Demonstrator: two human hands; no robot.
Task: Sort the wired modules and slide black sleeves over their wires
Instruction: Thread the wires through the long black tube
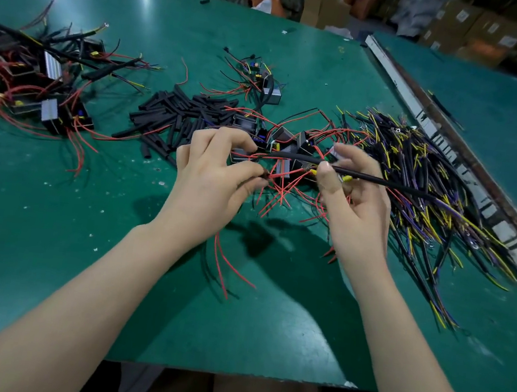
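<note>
Centrally, left hand (218, 172) pinching red wires (278, 195), right hand (352, 193) gripping a black sleeve (368, 177) over a module cluster (284, 145), loose sleeves (183, 113) behind, sleeved modules (38, 80) far left, cable pile (429, 183) right, green table (236, 322).

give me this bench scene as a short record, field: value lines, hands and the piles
left hand: pinches red wires of a module
right hand: grips a black sleeved cable running to the right
loose sleeves: black pile at mid table, beyond the left hand
module cluster: just beyond the hands, red wires tangled
sleeved modules: heap at far left
cable bundle: black, yellow and purple leads at right
table: green mat
</note>
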